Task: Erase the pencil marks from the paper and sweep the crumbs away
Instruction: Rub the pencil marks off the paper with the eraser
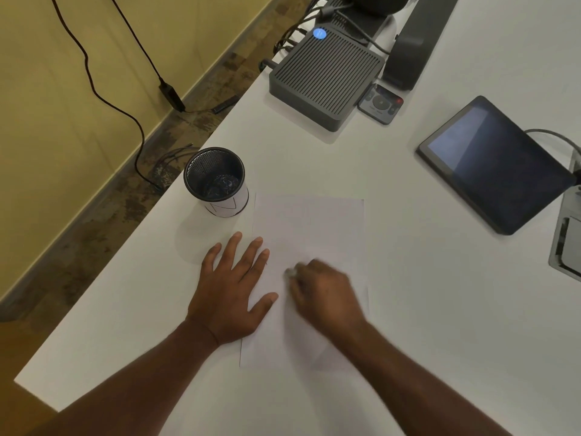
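Observation:
A white sheet of paper (309, 228) lies on the white table (408, 278) in front of me. My left hand (231, 289) rests flat with fingers spread on the paper's left edge, pinning it. My right hand (323, 292) is blurred over the middle of the sheet, fingers closed around a small pale eraser (290, 272) whose tip shows at the fingertips and touches the paper. A faint pencil mark shows by my left fingertips; crumbs are too small to make out.
A black mesh cup (215, 180) stands just beyond the paper's top left corner near the table's left edge. A dark ribbed box (325, 77) with cables, a small remote (380, 103) and a tablet (493, 163) lie farther back and to the right.

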The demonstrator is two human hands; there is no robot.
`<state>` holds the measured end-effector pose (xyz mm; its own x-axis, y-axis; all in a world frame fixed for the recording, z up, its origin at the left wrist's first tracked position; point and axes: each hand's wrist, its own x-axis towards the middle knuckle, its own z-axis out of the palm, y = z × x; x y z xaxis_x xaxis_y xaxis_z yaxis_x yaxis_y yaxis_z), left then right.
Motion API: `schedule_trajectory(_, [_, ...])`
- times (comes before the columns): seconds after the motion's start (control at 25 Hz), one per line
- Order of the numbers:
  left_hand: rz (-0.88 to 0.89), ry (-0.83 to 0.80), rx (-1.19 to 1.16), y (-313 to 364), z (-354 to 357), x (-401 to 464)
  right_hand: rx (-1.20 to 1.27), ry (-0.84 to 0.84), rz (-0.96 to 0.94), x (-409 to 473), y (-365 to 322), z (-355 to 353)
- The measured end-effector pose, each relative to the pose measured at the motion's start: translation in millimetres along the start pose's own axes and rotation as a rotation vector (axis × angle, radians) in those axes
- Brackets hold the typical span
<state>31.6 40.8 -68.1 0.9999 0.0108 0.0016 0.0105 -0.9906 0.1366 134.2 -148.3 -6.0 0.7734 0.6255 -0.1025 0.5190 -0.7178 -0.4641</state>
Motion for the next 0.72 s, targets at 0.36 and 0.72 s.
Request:
schedule_trajectory(0.36, [-0.008,-0.031,0.011,-1.4,0.4,0.1,0.007,0.113,0.080,-1.7,9.9,0.5])
schedule_trajectory(0.72, [-0.007,-0.058,-0.075,1.3,-8.6,-1.3,0.335,0.306,0.337,-2.0,35.4,-3.3])
